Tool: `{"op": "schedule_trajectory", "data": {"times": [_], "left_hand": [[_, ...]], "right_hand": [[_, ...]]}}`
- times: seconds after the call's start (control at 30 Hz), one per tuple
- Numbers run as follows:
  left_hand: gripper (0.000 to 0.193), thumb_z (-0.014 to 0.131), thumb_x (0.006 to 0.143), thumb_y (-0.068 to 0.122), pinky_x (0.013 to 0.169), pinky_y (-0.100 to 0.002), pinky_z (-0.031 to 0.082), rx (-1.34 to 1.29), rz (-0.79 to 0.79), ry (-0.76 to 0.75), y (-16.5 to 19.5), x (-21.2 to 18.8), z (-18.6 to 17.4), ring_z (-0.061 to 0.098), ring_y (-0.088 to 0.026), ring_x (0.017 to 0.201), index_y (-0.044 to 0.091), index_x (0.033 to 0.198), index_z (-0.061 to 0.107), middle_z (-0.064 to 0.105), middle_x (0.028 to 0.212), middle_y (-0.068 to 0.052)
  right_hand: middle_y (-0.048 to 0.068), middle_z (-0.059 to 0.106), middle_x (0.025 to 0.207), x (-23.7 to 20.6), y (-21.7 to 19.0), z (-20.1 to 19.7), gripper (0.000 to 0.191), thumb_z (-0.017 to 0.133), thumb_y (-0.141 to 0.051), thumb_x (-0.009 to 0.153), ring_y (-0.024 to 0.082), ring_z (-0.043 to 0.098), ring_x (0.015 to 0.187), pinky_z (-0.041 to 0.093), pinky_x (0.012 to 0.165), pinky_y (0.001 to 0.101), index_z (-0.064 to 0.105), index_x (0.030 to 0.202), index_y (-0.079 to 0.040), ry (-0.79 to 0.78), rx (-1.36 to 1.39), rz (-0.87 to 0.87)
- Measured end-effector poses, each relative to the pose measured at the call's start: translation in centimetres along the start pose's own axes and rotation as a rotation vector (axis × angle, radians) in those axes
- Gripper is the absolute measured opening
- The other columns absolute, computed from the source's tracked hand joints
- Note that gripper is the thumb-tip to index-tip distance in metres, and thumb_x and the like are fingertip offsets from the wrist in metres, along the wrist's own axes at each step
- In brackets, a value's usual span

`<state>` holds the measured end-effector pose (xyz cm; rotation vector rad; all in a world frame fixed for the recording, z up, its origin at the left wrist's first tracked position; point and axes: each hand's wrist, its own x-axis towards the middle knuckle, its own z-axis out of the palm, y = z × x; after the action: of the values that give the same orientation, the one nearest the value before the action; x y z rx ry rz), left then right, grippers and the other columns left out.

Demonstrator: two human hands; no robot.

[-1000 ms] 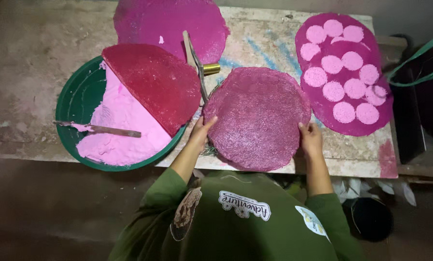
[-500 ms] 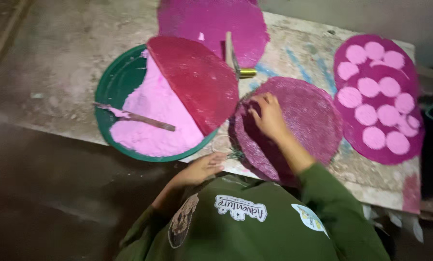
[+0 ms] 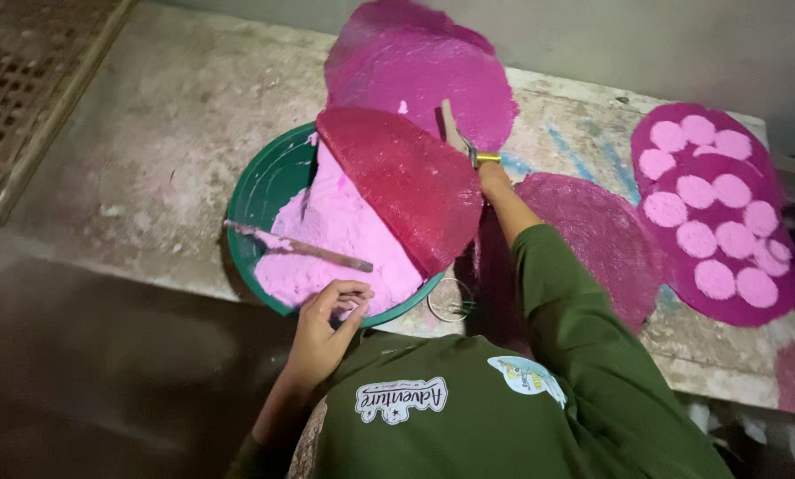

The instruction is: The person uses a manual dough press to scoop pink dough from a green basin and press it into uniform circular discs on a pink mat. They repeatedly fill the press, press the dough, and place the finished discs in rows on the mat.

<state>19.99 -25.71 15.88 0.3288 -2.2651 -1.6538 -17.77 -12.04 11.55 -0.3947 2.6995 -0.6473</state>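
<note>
Brush (image 3: 458,135) handle sits pinched in my right hand (image 3: 493,177); left hand (image 3: 326,324), fingers curled and empty, rests on the basin (image 3: 260,186) rim. Leaning there could tip the pink paste (image 3: 335,239).

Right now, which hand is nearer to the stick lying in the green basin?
Left. The left hand is at the basin's near rim, just below the stick. The right hand is across the red disc, on the brush.
</note>
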Motion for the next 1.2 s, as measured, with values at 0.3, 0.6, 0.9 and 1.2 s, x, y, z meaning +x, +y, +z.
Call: {"op": "schedule_trajectory", "data": {"times": [0.3,0.6,0.9,1.2], "left_hand": [[0.045,0.076,0.085,0.013,0.103,-0.044,0.049,0.413,0.514,-0.117,10.0,6.0,0.8,0.058,-0.034,0.127,0.002,0.126,0.062,0.058,0.135,-0.018],[0.056,0.083,0.075,0.024,0.095,-0.04,0.05,0.384,0.515,-0.557,8.9,10.2,9.2,0.063,-0.031,0.107,0.001,0.12,0.06,0.066,0.117,-0.016],[0.01,0.072,0.08,0.018,0.063,-0.041,0.048,0.157,0.714,-1.071,15.2,3.6,17.4,0.064,-0.026,0.066,0.017,0.088,0.066,0.062,0.071,-0.006],[0.036,0.071,0.08,0.019,0.063,-0.049,0.053,0.554,0.627,-1.227,19.6,5.2,15.1,0.07,-0.039,0.074,0.023,0.116,0.067,0.069,0.077,-0.014]], "right_hand": [[0.004,0.071,0.08,-5.1,4.7,-9.9,0.041,0.047,-0.035,0.101,0.011,0.067,0.068,0.054,0.06,0.0288,0.072,0.095,-0.003,0.057,0.697,-0.43],[0.006,0.067,0.109,-27.8,8.2,-13.3,0.036,0.04,-0.012,0.102,0.017,0.062,0.098,0.052,0.087,0.0351,0.056,0.131,0.0,-0.503,0.664,-0.726],[0.011,0.058,0.083,-36.5,10.6,-16.3,0.063,0.073,-0.062,0.078,0.033,0.061,0.076,0.045,0.064,0.0422,0.057,0.098,-0.005,0.176,-0.03,-0.96],[0.011,0.056,0.076,-34.5,12.5,-20.8,0.053,0.068,-0.057,0.087,0.034,0.06,0.069,0.045,0.059,0.0439,0.057,0.085,-0.006,-0.236,0.042,-1.251]]}}
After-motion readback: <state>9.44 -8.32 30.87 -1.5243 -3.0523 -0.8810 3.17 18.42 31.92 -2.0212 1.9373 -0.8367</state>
